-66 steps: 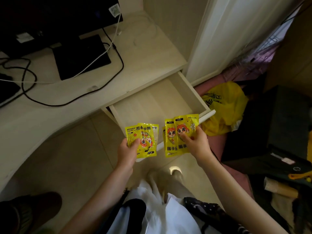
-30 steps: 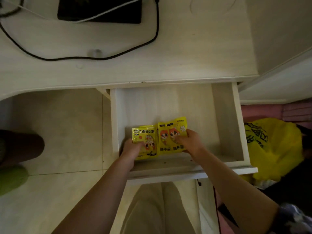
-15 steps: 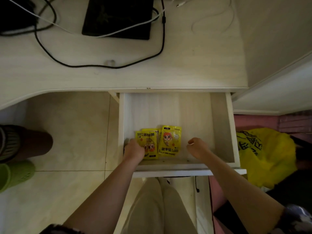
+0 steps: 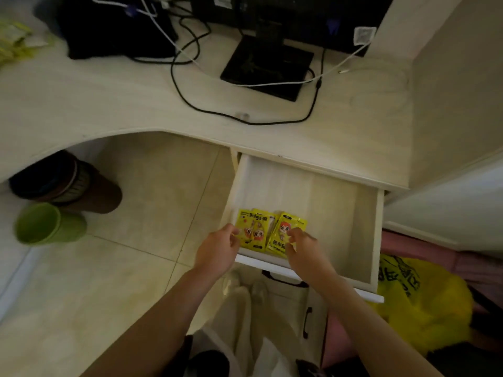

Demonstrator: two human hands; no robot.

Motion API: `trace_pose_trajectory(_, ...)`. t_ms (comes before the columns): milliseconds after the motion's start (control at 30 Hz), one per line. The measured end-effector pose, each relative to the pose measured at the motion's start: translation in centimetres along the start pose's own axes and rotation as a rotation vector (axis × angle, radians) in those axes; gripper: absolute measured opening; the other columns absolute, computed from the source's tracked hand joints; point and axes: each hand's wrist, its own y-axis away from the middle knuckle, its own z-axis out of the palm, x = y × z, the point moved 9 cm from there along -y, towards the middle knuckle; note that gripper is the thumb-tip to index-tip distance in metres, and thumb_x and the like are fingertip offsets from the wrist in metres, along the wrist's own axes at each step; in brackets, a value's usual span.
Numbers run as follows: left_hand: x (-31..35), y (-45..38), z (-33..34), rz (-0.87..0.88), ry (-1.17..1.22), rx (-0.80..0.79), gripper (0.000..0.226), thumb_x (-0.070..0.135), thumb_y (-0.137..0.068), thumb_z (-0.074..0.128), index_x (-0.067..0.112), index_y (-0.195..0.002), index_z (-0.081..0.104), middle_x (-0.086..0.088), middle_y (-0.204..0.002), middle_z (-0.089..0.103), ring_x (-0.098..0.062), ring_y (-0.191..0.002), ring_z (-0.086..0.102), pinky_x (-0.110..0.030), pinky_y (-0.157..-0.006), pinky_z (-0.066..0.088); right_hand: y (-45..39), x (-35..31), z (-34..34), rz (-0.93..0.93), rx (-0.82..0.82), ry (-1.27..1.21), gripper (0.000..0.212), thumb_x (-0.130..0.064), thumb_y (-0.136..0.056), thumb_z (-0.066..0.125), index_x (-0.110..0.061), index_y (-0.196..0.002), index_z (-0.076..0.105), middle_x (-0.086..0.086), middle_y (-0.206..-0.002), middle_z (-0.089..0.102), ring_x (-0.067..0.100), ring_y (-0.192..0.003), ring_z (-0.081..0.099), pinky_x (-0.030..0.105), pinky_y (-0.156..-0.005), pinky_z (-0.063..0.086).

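Yellow snack packets with cartoon faces lie in the front left corner of an open pale wooden drawer [image 4: 351, 213]. The left packet [image 4: 251, 231] lies flat, and the right packets [image 4: 283, 232] overlap beside it. My left hand [image 4: 217, 248] hovers at the drawer's front left corner, its loosely curled fingertips touching the left packet's edge. My right hand [image 4: 303, 247] reaches over the drawer front, and its fingers and thumb pinch the lower right of the right packets.
The desk top [image 4: 109, 99] carries a black monitor stand [image 4: 268, 65] and black and white cables. A green bin [image 4: 49, 224] and a brown bin [image 4: 68, 183] stand on the tiled floor at left. A yellow plastic bag [image 4: 419, 303] lies right of the drawer.
Both hands carried the packets into the drawer and laid them down. My right hand let go half a second ago and has now come back onto the right packets.
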Motion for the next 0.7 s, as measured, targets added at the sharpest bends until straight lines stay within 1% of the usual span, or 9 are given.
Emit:
trace_pose_trajectory(67, -1.0, 1.6, -1.1, -0.012, -0.006, 0.060, 0.024, 0.023, -0.095, 0.050, 0.019, -0.116, 0.060, -0.002, -0.102, 0.070, -0.020, -0.090, 0.064, -0.030, -0.069, 0.050, 0.4, -2.5, 0.7, -0.074, -0.022, 0.063, 0.029, -0.019, -0.096, 0.044, -0.013, -0.124, 0.047, 0.011, -0.120, 0.059, 0.030, -0.104, 0.061, 0.040, -0.084, 0.052)
trace_pose_trajectory(133, -2.5, 3.0, -1.9, -0.031, -0.017, 0.095, 0.023, 0.023, -0.095, 0.047, 0.020, -0.116, 0.058, -0.005, -0.096, 0.067, -0.021, -0.088, 0.062, -0.030, -0.067, 0.047, 0.8, -5.1, 1.5, -0.132, -0.030, 0.123, 0.028, -0.020, -0.096, 0.043, -0.012, -0.123, 0.048, 0.011, -0.118, 0.057, 0.031, -0.103, 0.060, 0.039, -0.082, 0.052)
trace_pose_trajectory(200, -4.6, 4.5, -2.9, -0.087, 0.005, 0.134, 0.023, 0.024, -0.095, 0.047, 0.022, -0.115, 0.058, -0.004, -0.094, 0.065, -0.020, -0.086, 0.060, -0.030, -0.068, 0.046, 1.1, -7.9, 2.3, -0.211, -0.024, 0.194, 0.028, -0.021, -0.096, 0.042, -0.012, -0.121, 0.049, 0.011, -0.116, 0.058, 0.031, -0.103, 0.058, 0.040, -0.083, 0.047)
trace_pose_trajectory(300, -8.2, 6.2, -5.0, -0.199, 0.053, 0.217, 0.022, 0.025, -0.095, 0.047, 0.024, -0.114, 0.057, 0.001, -0.098, 0.066, -0.016, -0.088, 0.061, -0.031, -0.075, 0.051, 1.3, -11.9, 4.2, -0.304, -0.060, 0.248, 0.029, -0.020, -0.095, 0.042, -0.013, -0.121, 0.050, 0.011, -0.118, 0.058, 0.031, -0.106, 0.058, 0.037, -0.081, 0.045)
trace_pose_trajectory(367, -10.2, 7.1, -6.6, -0.235, 0.054, 0.267, 0.022, 0.024, -0.096, 0.046, 0.024, -0.115, 0.057, 0.003, -0.099, 0.066, -0.013, -0.087, 0.061, -0.026, -0.074, 0.049, 1.4, -14.5, 5.6, -0.357, -0.103, 0.264, 0.034, -0.021, -0.095, 0.043, -0.013, -0.128, 0.048, 0.010, -0.124, 0.056, 0.030, -0.114, 0.055, 0.038, -0.088, 0.048)
trace_pose_trajectory(433, -12.5, 7.8, -8.5, -0.268, 0.050, 0.310, 0.023, 0.025, -0.096, 0.046, 0.024, -0.116, 0.057, 0.004, -0.100, 0.066, -0.011, -0.087, 0.060, -0.023, -0.073, 0.047, 1.5, -17.2, 7.2, -0.410, -0.135, 0.343, 0.036, -0.023, -0.096, 0.042, -0.013, -0.131, 0.045, 0.009, -0.127, 0.055, 0.029, -0.116, 0.053, 0.039, -0.091, 0.047)
trace_pose_trajectory(533, -16.8, 8.8, -11.4, -0.336, 0.068, 0.350, 0.023, 0.025, -0.096, 0.046, 0.024, -0.116, 0.058, 0.006, -0.098, 0.064, -0.009, -0.084, 0.057, -0.022, -0.070, 0.043, 1.4, -21.2, 9.7, -0.473, -0.160, 0.431, 0.035, -0.023, -0.097, 0.039, -0.014, -0.130, 0.044, 0.009, -0.128, 0.053, 0.028, -0.115, 0.052, 0.038, -0.089, 0.047)
trace_pose_trajectory(633, -21.2, 9.5, -14.7, -0.368, 0.050, 0.388, 0.023, 0.025, -0.096, 0.047, 0.024, -0.116, 0.060, 0.005, -0.098, 0.065, -0.010, -0.084, 0.057, -0.022, -0.068, 0.040, 1.1, -25.7, 12.4, -0.511, -0.192, 0.434, 0.034, -0.022, -0.098, 0.037, -0.013, -0.130, 0.043, 0.009, -0.125, 0.053, 0.026, -0.112, 0.052, 0.038, -0.089, 0.048)
trace_pose_trajectory(700, -24.1, 9.6, -17.2, -0.381, 0.037, 0.418, 0.024, 0.026, -0.096, 0.048, 0.024, -0.117, 0.059, 0.004, -0.098, 0.065, -0.009, -0.083, 0.057, -0.022, -0.067, 0.041, 0.6, -28.7, 13.9, -0.535, -0.195, 0.437, 0.033, -0.022, -0.098, 0.037, -0.012, -0.129, 0.044, 0.008, -0.123, 0.055, 0.024, -0.109, 0.054, 0.037, -0.088, 0.048)
